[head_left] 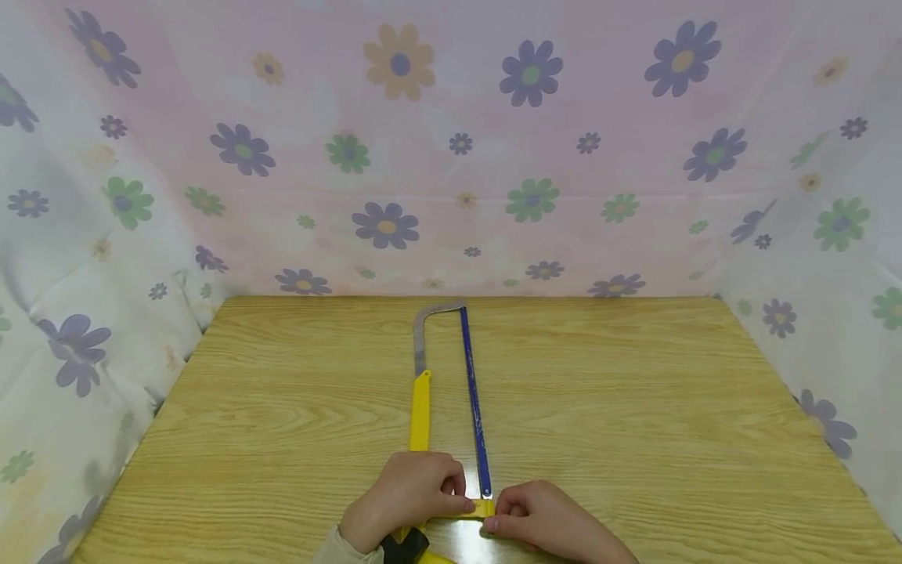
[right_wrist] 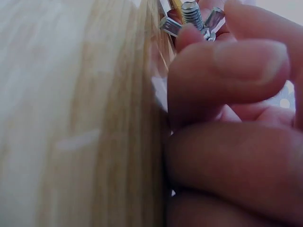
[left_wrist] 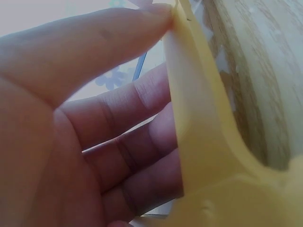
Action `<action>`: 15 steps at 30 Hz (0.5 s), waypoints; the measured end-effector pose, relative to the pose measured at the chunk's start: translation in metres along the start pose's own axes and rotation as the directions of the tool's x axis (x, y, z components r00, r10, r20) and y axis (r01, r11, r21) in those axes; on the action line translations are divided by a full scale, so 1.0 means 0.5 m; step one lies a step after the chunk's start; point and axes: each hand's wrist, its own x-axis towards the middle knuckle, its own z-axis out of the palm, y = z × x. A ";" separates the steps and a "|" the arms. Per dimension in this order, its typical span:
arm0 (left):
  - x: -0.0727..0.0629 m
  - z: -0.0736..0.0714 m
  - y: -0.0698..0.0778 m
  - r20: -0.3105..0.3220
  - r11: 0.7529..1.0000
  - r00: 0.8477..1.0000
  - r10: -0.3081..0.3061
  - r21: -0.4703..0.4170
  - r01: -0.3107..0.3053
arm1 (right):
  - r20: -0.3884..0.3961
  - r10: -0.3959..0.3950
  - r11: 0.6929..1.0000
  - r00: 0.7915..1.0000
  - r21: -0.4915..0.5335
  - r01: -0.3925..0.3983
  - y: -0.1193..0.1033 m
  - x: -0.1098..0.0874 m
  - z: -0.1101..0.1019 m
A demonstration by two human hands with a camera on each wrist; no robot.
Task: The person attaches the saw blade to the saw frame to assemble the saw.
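A hacksaw [head_left: 420, 411] with a yellow frame and grey metal front bow lies lengthwise on the wooden table. Its blue blade [head_left: 475, 407] runs along the right side, the near end meeting the yellow crosspiece. My left hand [head_left: 417, 489] grips that crosspiece; in the left wrist view the thumb presses one side of the yellow frame [left_wrist: 199, 109] and the fingers curl behind it. At the crosspiece's right end, my right hand [head_left: 546, 517] pinches a silver wing nut [right_wrist: 170, 26] on a threaded bolt [right_wrist: 191, 13], shown in the right wrist view. The fingers partly hide the nut.
The wood-grain table [head_left: 634, 407] extends on both sides of the saw. A flowered cloth [head_left: 465, 172] hangs behind the table and along its left and right sides. A black piece [head_left: 406, 547] sits by the left wrist.
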 end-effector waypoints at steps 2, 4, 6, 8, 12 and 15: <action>-0.003 -0.001 -0.001 0.002 1.000 1.000 -0.003 0.000 0.003 | -0.002 -0.008 1.000 1.000 -0.002 0.008 -0.002 0.001 0.003; -0.006 -0.002 -0.002 0.001 1.000 1.000 -0.005 0.001 0.005 | -0.005 -0.017 1.000 1.000 -0.004 0.017 -0.002 0.001 0.005; -0.007 -0.003 -0.003 0.008 1.000 1.000 -0.010 -0.005 0.010 | -0.007 -0.023 1.000 1.000 -0.010 0.023 -0.001 0.002 0.007; -0.007 -0.003 -0.004 0.010 1.000 1.000 -0.013 -0.008 0.013 | -0.005 -0.027 1.000 1.000 -0.011 0.027 0.001 0.002 0.007; -0.004 -0.002 -0.005 0.013 1.000 1.000 -0.010 -0.009 0.010 | 0.002 -0.026 1.000 1.000 -0.004 0.026 0.002 0.002 0.003; -0.001 -0.001 -0.004 0.016 1.000 1.000 0.003 -0.007 -0.003 | 0.004 -0.023 1.000 1.000 -0.001 0.023 0.003 0.001 -0.001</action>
